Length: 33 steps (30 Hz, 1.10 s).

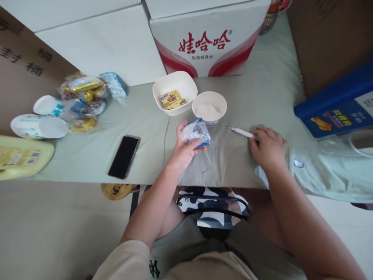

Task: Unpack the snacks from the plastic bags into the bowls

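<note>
My left hand is closed around a small blue-and-white packet in clear, crinkled plastic, held just in front of a white paper bowl. White contents, which I cannot make out clearly, show inside that bowl. Beside it stands a cream square-sided bowl with yellow snack wrappers in it. On the right, my right hand rests on the cloth with its fingers curled over one end of a slim white pen-like tool. The tool's narrow tip points left, towards the paper bowl.
A black phone lies at the left front. Paper cups, a bag of wrapped snacks and a yellow bottle are further left. White cartons line the back; a blue package leans at the right.
</note>
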Tool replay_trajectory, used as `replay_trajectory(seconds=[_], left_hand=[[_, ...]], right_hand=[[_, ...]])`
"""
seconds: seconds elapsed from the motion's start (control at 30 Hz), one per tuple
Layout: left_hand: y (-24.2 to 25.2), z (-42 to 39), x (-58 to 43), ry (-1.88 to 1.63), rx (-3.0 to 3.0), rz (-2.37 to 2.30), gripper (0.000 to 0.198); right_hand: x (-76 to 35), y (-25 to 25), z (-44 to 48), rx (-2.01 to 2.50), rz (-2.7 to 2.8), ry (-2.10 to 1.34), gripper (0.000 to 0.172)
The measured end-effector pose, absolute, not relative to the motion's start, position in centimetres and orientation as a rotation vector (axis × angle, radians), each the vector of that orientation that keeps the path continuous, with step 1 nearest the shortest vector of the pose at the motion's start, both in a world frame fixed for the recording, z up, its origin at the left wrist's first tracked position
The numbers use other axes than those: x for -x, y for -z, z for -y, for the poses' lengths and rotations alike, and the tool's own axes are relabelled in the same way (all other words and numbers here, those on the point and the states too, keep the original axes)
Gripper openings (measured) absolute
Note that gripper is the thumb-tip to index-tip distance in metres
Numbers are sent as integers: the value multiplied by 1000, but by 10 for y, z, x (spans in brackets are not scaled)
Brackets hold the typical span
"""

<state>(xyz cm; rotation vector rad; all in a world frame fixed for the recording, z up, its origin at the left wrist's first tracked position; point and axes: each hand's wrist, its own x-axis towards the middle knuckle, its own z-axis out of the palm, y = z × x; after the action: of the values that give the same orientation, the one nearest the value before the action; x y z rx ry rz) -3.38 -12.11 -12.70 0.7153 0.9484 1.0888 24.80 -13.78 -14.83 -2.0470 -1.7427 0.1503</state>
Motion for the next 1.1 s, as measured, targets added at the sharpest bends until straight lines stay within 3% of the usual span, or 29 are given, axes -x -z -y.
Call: replay_trajectory(seconds=[0.17,0.27,0.4,0.5,0.57,0.83,1.1], left_hand=[[125,118,31,-1127,-781,-929,52],[128,117,27,-1126,-836,-954,59],[137,119,19,-1222,-1068,-1100,58],[139,122,16,-1262,-1166,-1122,81],[138,121,16,-1257,-1165,-1134,85],[133,107,41,-1461,-932,-1171,65],[136,121,32,-1081,-1437,-1212,58]], right_hand=[[-232,129,151,1797,1550,-608,34],[-210,122,159,1578,1482,-973,44],[-184,120,162,1510,1532,-1115,55],[-174,117,159,1508,1592,-1086,52],[-173,115,157,1517,1660,-1047,47],[-192,132,154,1609,1848,-739,37],[-212,139,148,1795,1818,-227,36]])
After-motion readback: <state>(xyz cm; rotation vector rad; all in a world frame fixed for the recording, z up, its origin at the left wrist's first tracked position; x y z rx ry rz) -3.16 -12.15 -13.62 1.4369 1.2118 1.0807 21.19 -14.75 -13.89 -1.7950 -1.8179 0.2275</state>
